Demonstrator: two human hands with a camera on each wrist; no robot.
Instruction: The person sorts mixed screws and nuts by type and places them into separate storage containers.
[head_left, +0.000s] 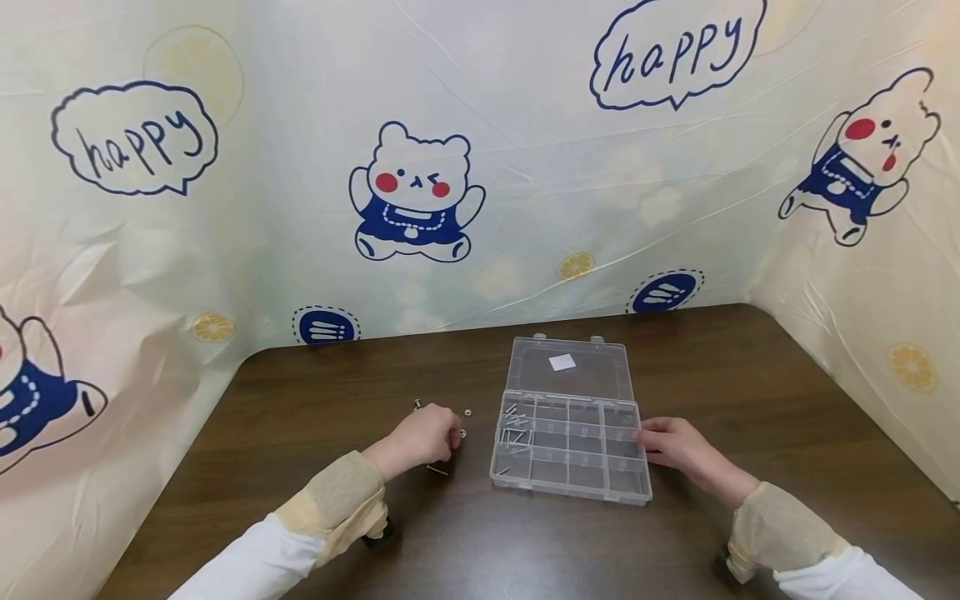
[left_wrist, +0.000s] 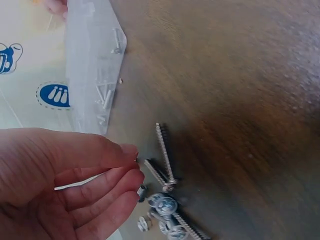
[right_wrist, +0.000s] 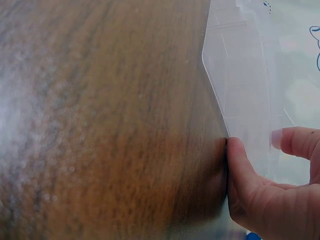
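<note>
several loose screws [left_wrist: 167, 200] lie in a small heap on the dark wooden table [head_left: 315, 400], just left of the clear compartment box [head_left: 572, 450], whose lid [head_left: 566, 364] lies open flat toward the backdrop. the left hand [head_left: 423, 435] hovers over the heap with fingers [left_wrist: 107, 192] curled and thumb drawn toward them; whether a screw is already pinched between them cannot be told. the right hand [head_left: 671, 443] rests against the box's right edge, thumb [right_wrist: 240, 172] pressed to the wall and fingers loosely bent, steadying rather than gripping it. a few screws [head_left: 513, 425] already sit in the box's leftmost compartments.

judgement: the pick is best made by taking one screw by its shank between thumb and forefinger, lifting clear of its neighbours, while the right hand keeps the box from sliding.

the head view alone shows both hands, the box's layout and a stray screw [head_left: 437, 471] near the left wrist. the left wrist view alone resolves thread and heads in the heap. the right wrist view alone shows the thumb's contact with the box.
</note>
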